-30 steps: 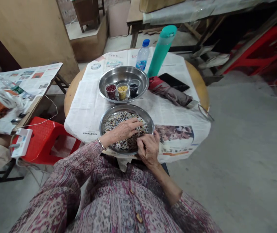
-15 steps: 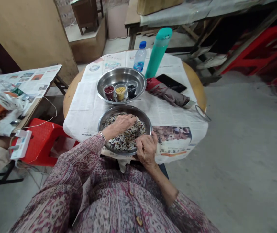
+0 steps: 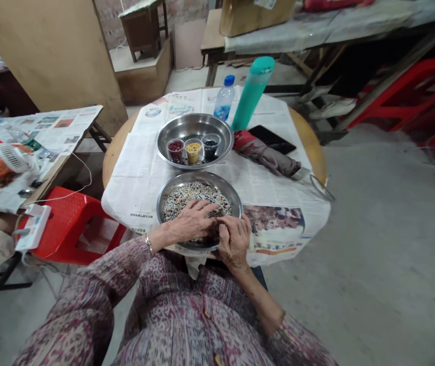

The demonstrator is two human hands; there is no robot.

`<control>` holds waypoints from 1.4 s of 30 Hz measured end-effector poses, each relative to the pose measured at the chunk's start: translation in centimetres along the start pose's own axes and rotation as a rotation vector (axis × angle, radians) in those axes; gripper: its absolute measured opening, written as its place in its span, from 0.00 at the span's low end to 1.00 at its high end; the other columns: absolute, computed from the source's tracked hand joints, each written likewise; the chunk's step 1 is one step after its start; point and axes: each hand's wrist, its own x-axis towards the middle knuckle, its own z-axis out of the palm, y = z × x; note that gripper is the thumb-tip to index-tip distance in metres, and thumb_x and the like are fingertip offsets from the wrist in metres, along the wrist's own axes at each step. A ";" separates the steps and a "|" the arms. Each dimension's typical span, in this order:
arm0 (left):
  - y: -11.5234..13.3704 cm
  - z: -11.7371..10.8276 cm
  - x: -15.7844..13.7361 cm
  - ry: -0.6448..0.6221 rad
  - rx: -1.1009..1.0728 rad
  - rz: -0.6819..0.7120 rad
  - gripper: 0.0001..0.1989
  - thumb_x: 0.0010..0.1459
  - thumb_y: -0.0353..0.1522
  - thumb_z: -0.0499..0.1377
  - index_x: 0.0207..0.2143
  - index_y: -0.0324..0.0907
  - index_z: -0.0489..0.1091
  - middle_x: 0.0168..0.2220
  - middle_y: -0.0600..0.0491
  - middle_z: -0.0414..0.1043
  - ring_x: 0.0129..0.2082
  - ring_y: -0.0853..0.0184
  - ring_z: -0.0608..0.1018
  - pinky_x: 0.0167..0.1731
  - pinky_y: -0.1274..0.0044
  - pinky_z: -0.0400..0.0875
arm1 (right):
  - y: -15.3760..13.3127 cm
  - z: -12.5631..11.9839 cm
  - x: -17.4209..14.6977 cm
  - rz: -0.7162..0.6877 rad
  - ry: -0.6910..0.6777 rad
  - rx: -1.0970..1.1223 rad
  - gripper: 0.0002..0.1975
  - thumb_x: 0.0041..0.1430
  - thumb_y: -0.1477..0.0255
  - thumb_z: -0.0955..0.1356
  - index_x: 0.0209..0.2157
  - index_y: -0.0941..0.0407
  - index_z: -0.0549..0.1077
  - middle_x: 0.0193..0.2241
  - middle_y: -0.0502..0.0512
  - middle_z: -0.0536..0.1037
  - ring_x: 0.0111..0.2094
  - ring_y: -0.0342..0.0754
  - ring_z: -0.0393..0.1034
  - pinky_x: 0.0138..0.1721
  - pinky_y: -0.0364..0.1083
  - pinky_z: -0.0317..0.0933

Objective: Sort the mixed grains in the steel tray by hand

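A round steel bowl (image 3: 162,195) of mixed grains (image 3: 187,195), white, black, yellow and dark red, sits at the near edge of the table. My left hand (image 3: 194,219) lies over the grains, palm down with its fingers stretched out. At the bowl's near right side, my right hand (image 3: 235,239) is closed on the rim, its fingers curled close to the left fingertips. Behind stands a larger steel basin (image 3: 194,122). Inside it are a cup of dark red beans (image 3: 175,150), a cup of yellow grains (image 3: 193,151) and a cup of black beans (image 3: 210,147).
Newspaper (image 3: 126,178) covers the round table. A water bottle (image 3: 224,99), a teal flask (image 3: 253,91), a black phone-like slab (image 3: 273,139) and a folded umbrella (image 3: 267,156) lie or stand beyond the bowls. A red stool (image 3: 65,223) with a power strip (image 3: 32,229) is at left.
My left hand has come back toward me and flattened over the near grains, close to the right hand. My right hand stays at the bowl's rim. The view has tilted slightly.
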 end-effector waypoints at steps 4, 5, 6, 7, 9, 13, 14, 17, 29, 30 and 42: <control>-1.2 0.6 2.6 -0.016 0.022 -0.011 0.10 0.69 0.31 0.53 0.46 0.41 0.73 0.50 0.48 0.71 0.52 0.60 0.70 0.53 0.67 0.64 | 0.2 0.2 -0.1 0.011 0.023 -0.004 0.12 0.65 0.74 0.61 0.46 0.53 0.73 0.42 0.55 0.78 0.45 0.50 0.72 0.61 0.60 0.55; -1.6 0.5 2.9 -0.003 0.039 -0.075 0.10 0.70 0.31 0.52 0.45 0.41 0.73 0.49 0.47 0.71 0.51 0.60 0.70 0.52 0.67 0.64 | 0.2 0.3 -0.2 0.009 0.028 -0.006 0.12 0.65 0.73 0.61 0.47 0.53 0.73 0.42 0.55 0.78 0.46 0.50 0.72 0.61 0.60 0.56; -2.1 0.4 3.0 0.015 0.059 -0.160 0.10 0.70 0.31 0.52 0.45 0.40 0.73 0.49 0.47 0.71 0.51 0.59 0.70 0.51 0.67 0.64 | 0.2 0.3 -0.1 0.008 0.030 -0.008 0.12 0.65 0.74 0.61 0.47 0.53 0.73 0.42 0.55 0.78 0.46 0.50 0.72 0.61 0.60 0.56; -2.5 0.1 2.9 0.030 0.076 -0.253 0.10 0.70 0.31 0.51 0.44 0.40 0.72 0.49 0.47 0.71 0.50 0.59 0.70 0.50 0.67 0.65 | 0.2 0.3 -0.1 0.008 0.029 -0.009 0.12 0.65 0.74 0.61 0.47 0.53 0.73 0.42 0.55 0.78 0.46 0.50 0.72 0.61 0.60 0.56; -3.1 -0.5 2.1 0.045 0.095 -0.427 0.10 0.70 0.31 0.51 0.45 0.40 0.72 0.50 0.46 0.69 0.51 0.57 0.69 0.49 0.67 0.66 | 0.2 0.2 -0.1 0.011 0.026 -0.011 0.12 0.66 0.74 0.62 0.46 0.53 0.73 0.42 0.55 0.78 0.46 0.50 0.72 0.61 0.60 0.56; -3.0 -1.6 -0.7 0.032 0.056 -0.631 0.18 0.65 0.42 0.60 0.52 0.42 0.68 0.56 0.42 0.64 0.54 0.53 0.67 0.49 0.66 0.69 | 0.0 0.1 0.0 0.009 0.013 -0.008 0.11 0.66 0.74 0.62 0.46 0.53 0.72 0.42 0.55 0.78 0.46 0.50 0.71 0.61 0.60 0.55; -2.7 -1.7 -1.4 0.009 0.026 -0.642 0.24 0.61 0.45 0.63 0.54 0.42 0.67 0.56 0.42 0.63 0.54 0.52 0.68 0.48 0.65 0.70 | 0.0 0.0 0.0 0.008 0.012 -0.006 0.11 0.66 0.74 0.62 0.46 0.53 0.72 0.42 0.55 0.78 0.46 0.50 0.71 0.61 0.59 0.55; -1.2 -1.5 -3.0 -0.091 -0.122 -0.597 0.30 0.56 0.44 0.68 0.56 0.42 0.63 0.54 0.42 0.62 0.52 0.53 0.70 0.48 0.66 0.72 | -0.1 0.0 0.0 0.018 0.012 -0.001 0.11 0.66 0.73 0.61 0.46 0.52 0.72 0.42 0.54 0.78 0.46 0.50 0.71 0.61 0.59 0.54; -0.7 0.9 2.3 0.010 -0.080 -0.127 0.15 0.67 0.27 0.52 0.54 0.43 0.68 0.58 0.48 0.65 0.57 0.58 0.66 0.56 0.66 0.66 | 0.1 0.1 0.0 0.006 0.049 0.027 0.14 0.66 0.73 0.60 0.50 0.54 0.72 0.44 0.58 0.77 0.48 0.51 0.69 0.60 0.59 0.56; -1.4 0.9 2.8 0.021 -0.051 -0.145 0.14 0.68 0.28 0.52 0.53 0.44 0.69 0.59 0.48 0.64 0.58 0.57 0.65 0.56 0.65 0.65 | 0.0 0.1 0.0 0.011 0.045 0.022 0.14 0.66 0.73 0.60 0.50 0.54 0.72 0.44 0.58 0.77 0.48 0.51 0.69 0.60 0.59 0.56; -2.4 -1.6 -2.7 -0.037 -0.062 -0.517 0.25 0.61 0.45 0.64 0.55 0.42 0.65 0.56 0.43 0.62 0.54 0.53 0.69 0.49 0.66 0.72 | -0.1 -0.1 0.0 0.001 0.028 0.019 0.14 0.66 0.74 0.61 0.50 0.54 0.71 0.44 0.58 0.76 0.49 0.51 0.69 0.61 0.60 0.56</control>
